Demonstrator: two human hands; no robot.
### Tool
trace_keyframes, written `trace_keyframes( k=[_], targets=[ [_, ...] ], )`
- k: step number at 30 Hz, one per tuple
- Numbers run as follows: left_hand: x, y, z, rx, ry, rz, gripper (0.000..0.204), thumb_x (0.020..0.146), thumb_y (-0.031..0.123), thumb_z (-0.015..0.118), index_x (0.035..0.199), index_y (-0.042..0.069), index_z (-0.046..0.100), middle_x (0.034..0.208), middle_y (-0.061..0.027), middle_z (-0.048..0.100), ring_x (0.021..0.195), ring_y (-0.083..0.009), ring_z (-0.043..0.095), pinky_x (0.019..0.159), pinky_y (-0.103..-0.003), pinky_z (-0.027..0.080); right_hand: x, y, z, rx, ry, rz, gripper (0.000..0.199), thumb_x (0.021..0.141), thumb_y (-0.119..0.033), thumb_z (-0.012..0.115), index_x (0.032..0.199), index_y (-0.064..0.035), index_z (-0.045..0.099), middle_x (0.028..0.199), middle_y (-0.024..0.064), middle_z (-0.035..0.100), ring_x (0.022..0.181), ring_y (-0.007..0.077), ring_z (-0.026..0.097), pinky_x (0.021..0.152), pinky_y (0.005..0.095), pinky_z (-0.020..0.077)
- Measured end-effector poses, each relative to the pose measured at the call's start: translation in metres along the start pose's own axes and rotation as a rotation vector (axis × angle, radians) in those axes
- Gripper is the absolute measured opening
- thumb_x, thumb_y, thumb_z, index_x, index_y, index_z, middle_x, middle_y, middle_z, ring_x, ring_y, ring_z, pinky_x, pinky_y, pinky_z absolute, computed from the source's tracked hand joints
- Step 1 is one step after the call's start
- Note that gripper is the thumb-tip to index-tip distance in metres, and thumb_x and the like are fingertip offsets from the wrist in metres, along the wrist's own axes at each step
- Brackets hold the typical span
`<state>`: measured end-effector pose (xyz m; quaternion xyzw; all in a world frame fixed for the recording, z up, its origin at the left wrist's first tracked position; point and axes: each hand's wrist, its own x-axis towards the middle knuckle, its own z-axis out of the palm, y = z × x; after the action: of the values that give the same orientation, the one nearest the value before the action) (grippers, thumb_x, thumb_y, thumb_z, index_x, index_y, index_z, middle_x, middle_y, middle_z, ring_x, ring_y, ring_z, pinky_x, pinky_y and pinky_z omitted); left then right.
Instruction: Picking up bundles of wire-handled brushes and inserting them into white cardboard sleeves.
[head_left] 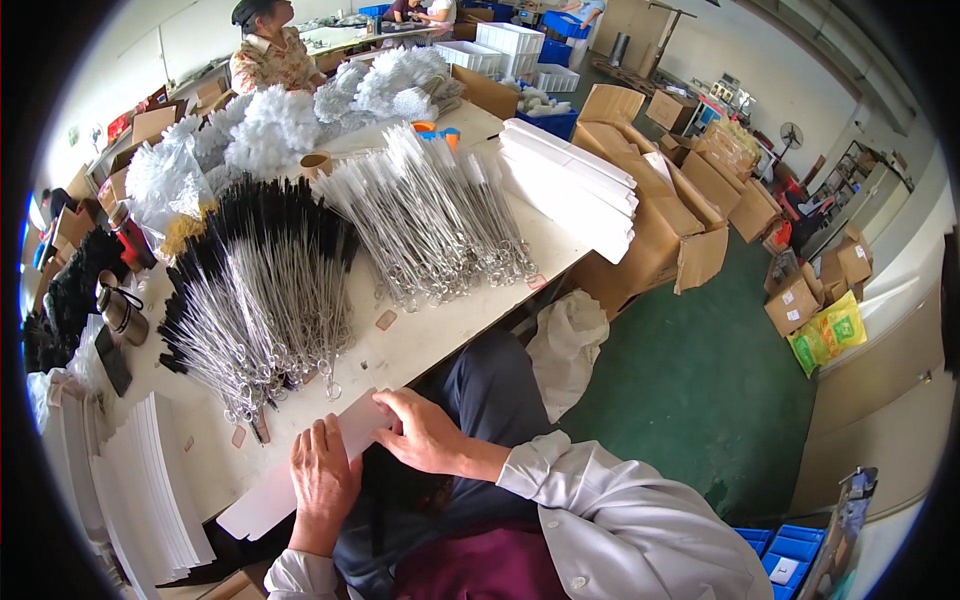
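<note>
I hold a long white card sleeve (300, 465) at the table's (430, 335) near edge, over my lap. My left hand (322, 480) lies flat on its middle, pinning it; my right hand (425, 432) pinches the upper end, thumb underneath. Black-bristled wire brushes (255, 290) are piled just beyond, within easy reach.

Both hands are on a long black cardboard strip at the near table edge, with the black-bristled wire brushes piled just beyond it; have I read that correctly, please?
Not quite: the head view shows the cardboard strip is white, not black. The left hand and right hand do rest on it, with the black-bristled wire brushes piled just beyond.
</note>
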<state>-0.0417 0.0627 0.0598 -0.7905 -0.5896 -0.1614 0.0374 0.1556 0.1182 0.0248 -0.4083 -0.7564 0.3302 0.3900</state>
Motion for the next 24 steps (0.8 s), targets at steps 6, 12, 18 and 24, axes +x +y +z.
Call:
trace_keyframes(
  k=[6,12,18,24],
  targets=[
    [-0.010,-0.003,0.001,-0.033,0.002,-0.014,0.068,0.074,0.016,0.079,0.132,-0.009,0.053,0.115,-0.0207,0.060,0.102,-0.0361,0.061,0.092,-0.046,0.050,0.003,0.008,0.003,0.151,-0.033,0.081,0.041,0.088,-0.017,0.079,0.117,0.0046,0.061,0.096,0.0200,0.068,0.083,0.0320,0.069,0.076,0.0401,0.0575],
    [-0.009,-0.004,0.008,-0.018,0.001,0.031,0.067,0.076,0.020,0.077,0.132,-0.008,0.053,0.115,-0.0204,0.060,0.100,-0.0358,0.062,0.092,-0.045,0.051,0.006,0.011,-0.011,0.424,-0.229,0.427,0.040,0.095,-0.027,0.077,0.113,0.0057,0.064,0.092,0.0114,0.073,0.076,0.0153,0.070,0.067,0.0304,0.0580],
    [-0.015,-0.006,0.003,-0.016,0.008,0.081,0.064,0.075,0.017,0.077,0.130,-0.008,0.055,0.115,-0.0194,0.061,0.096,-0.0312,0.063,0.089,-0.042,0.052,0.018,0.000,-0.021,0.457,-0.418,0.506,0.040,0.098,-0.030,0.073,0.113,0.0064,0.066,0.093,0.0104,0.072,0.068,0.0135,0.069,0.055,0.0271,0.0578],
    [-0.016,-0.006,0.001,-0.005,0.016,0.094,0.069,0.070,0.018,0.080,0.129,-0.007,0.056,0.116,-0.0186,0.063,0.099,-0.0329,0.064,0.090,-0.043,0.053,0.019,-0.001,-0.023,0.592,-0.467,0.601,0.039,0.100,-0.032,0.070,0.112,0.0051,0.067,0.098,0.0125,0.071,0.071,0.0180,0.074,0.050,0.0267,0.0578]
  ],
)
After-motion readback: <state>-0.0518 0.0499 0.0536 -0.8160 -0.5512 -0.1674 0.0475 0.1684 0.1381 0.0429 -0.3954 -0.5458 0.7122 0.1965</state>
